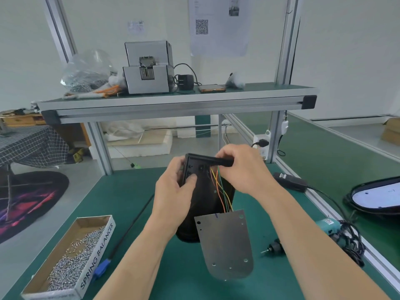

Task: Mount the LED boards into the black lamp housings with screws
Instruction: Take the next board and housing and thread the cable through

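My left hand (175, 187) grips the left edge of the black housing (203, 191), thumb pressed inside it. My right hand (240, 167) curls over its top right rim. Coloured wires (220, 191) run out of the housing to the metal board (225, 241), which hangs just below it. A box of screws (69, 260) lies to the lower left of the housing, and a blue screwdriver (329, 228) to its lower right.

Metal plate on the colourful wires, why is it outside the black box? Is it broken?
Nothing looks broken. The LED board is outside the black housing, tied to it only by its coloured wires, since it is not screwed in yet. The left hand and right hand grip the housing's top end.
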{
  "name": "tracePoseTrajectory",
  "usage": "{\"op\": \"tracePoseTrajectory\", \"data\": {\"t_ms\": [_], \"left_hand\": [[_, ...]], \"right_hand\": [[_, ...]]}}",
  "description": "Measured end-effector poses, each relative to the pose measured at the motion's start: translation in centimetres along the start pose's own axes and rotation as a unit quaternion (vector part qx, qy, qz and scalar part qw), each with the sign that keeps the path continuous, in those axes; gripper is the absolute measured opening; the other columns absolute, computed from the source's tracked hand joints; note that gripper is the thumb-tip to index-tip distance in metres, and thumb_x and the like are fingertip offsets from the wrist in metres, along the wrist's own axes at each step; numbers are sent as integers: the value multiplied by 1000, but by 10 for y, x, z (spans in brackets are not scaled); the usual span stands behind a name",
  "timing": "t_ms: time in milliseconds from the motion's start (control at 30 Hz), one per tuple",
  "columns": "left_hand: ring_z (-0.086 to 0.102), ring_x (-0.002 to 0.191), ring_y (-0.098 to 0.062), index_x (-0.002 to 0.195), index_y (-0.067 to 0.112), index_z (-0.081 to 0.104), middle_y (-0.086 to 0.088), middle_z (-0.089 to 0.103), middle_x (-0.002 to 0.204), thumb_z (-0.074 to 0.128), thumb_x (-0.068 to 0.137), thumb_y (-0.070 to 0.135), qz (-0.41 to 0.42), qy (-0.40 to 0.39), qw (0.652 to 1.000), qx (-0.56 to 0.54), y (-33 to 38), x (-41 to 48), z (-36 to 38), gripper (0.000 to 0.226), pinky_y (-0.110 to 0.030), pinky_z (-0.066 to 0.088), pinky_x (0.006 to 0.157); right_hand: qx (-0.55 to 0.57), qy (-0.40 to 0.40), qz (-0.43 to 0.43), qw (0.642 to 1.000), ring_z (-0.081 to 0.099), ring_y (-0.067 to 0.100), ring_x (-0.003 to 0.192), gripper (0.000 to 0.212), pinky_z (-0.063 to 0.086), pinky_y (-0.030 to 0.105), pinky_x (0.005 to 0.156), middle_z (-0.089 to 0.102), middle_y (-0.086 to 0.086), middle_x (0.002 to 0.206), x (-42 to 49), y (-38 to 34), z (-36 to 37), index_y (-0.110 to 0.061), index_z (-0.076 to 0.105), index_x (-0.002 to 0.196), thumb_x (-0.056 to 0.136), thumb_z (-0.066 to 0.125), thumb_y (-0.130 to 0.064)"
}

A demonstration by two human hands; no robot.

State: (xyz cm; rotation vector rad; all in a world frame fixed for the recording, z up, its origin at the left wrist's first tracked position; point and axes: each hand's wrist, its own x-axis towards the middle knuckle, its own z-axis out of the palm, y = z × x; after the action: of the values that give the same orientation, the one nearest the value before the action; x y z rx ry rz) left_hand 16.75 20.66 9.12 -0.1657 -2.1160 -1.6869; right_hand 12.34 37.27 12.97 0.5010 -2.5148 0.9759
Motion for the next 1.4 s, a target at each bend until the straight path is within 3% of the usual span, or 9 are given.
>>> {"op": "tracePoseTrajectory", "data": {"t_ms": [133,300,400,567,667,800,900,1100,1400], "left_hand": [[68,92,-15,107,41,61,13,73,95,57,96,5,1,-4,1000,27,-10,-1,3,38,-48,57,89],[66,90,-19,106,41,60,11,72,92,56,95,5,5,-5,999,52,-17,-2,5,38,-48,56,88],[65,86,-16,105,43,58,12,71,88,57,94,6,26,-10,997,78,-21,-2,5,38,-39,55,82],[62,79,-11,104,47,54,16,68,83,59,95,11,52,1,991,121,-24,6,8,38,-28,53,73],[66,87,-15,105,43,58,13,71,89,59,96,9,24,-2,996,83,-30,6,5,35,-38,57,83],[65,88,-23,104,43,59,7,71,90,58,95,8,20,-10,997,68,-36,5,5,37,-47,56,85],[64,87,-25,103,43,59,5,71,88,58,94,8,21,-16,997,69,-39,5,4,36,-49,55,85],[67,92,-17,106,38,62,10,73,95,59,94,9,-5,-11,999,33,-47,0,-3,31,-45,55,91],[67,89,-12,105,36,61,11,73,94,57,95,4,7,-22,1000,18,-50,-6,-2,33,-31,54,83]], "right_hand": [[-18,-15,21,999,62,13,79,23,53,34,71,65,-13,78,3,2,9,-32,60,72,83,72,-16],[-33,-15,54,998,55,9,75,19,40,31,63,60,-13,77,5,11,25,-30,53,73,82,69,-24],[21,-26,45,998,54,12,72,21,46,35,63,59,-10,74,4,16,29,-26,52,72,80,68,-14],[118,-87,3,989,56,5,71,20,46,23,66,63,-8,78,4,29,20,-21,57,88,85,65,-3],[145,-166,-12,975,63,1,81,18,51,17,75,69,-10,87,6,36,11,-21,64,98,90,68,-5],[91,-97,-46,990,61,-1,81,19,44,8,70,67,-12,85,4,35,22,-18,64,93,89,63,1],[82,-82,-41,992,58,7,78,21,45,15,67,64,-7,81,3,34,30,-22,55,85,86,62,-2],[115,-185,-26,976,63,6,84,17,52,25,80,70,-7,89,10,38,19,-24,61,95,90,69,-9],[31,-109,-38,993,49,16,66,29,42,32,60,56,-5,72,4,21,34,-26,45,74,80,67,-8]]}}
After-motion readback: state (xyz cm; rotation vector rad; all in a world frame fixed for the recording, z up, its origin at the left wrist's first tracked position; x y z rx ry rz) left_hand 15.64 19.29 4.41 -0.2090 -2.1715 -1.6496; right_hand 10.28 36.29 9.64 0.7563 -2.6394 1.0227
